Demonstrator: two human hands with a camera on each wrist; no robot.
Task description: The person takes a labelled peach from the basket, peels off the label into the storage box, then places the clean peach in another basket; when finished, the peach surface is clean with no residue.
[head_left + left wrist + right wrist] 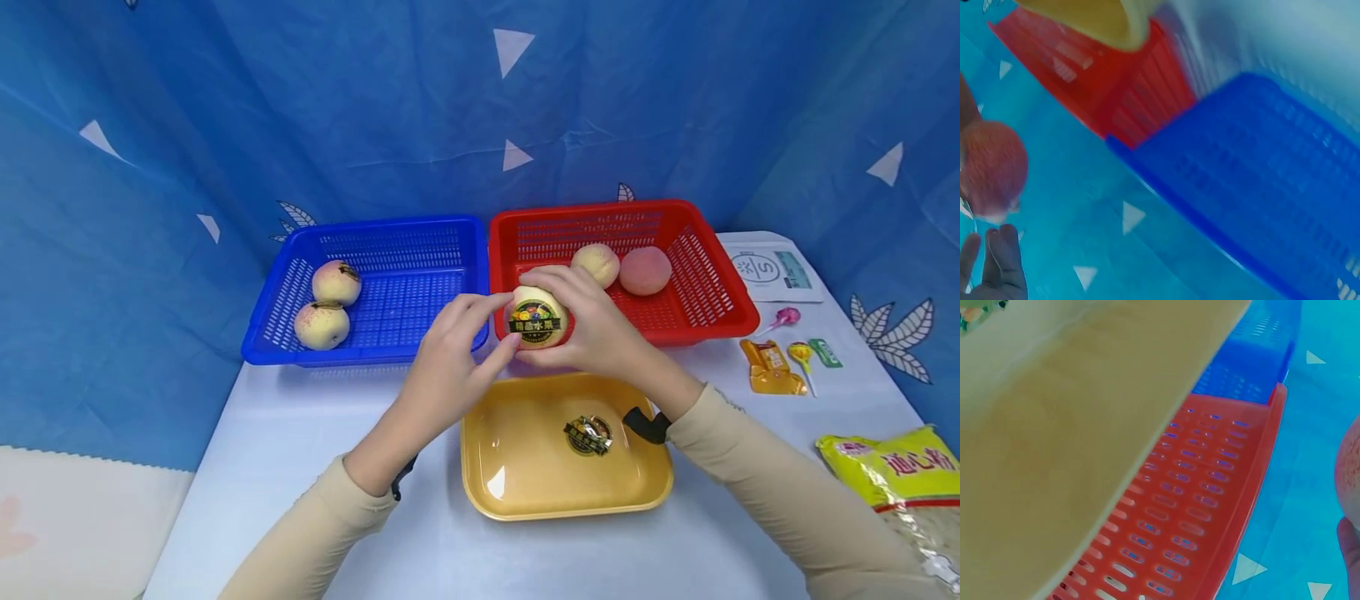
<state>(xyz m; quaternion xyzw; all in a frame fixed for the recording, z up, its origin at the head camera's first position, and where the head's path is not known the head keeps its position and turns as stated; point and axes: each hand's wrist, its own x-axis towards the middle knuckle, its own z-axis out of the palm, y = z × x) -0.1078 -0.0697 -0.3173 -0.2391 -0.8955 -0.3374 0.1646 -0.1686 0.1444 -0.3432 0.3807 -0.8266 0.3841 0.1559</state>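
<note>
My beige sleeves (pixel 787 500), my left hand (pixel 450 354) and right hand (pixel 588 321) gripping one stickered peach (pixel 537 318), red basket (pixel 716 271) near it.

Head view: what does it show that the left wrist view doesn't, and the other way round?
Only the head view: peaches lying in the blue basket and red basket, the label face-on on the held peach, the sticker in the tray, lollipops and the yellow bag.
Only the left wrist view: that peach's broad red side.
Both: the held peach, parts of both baskets and tray, and the curtain.
</note>
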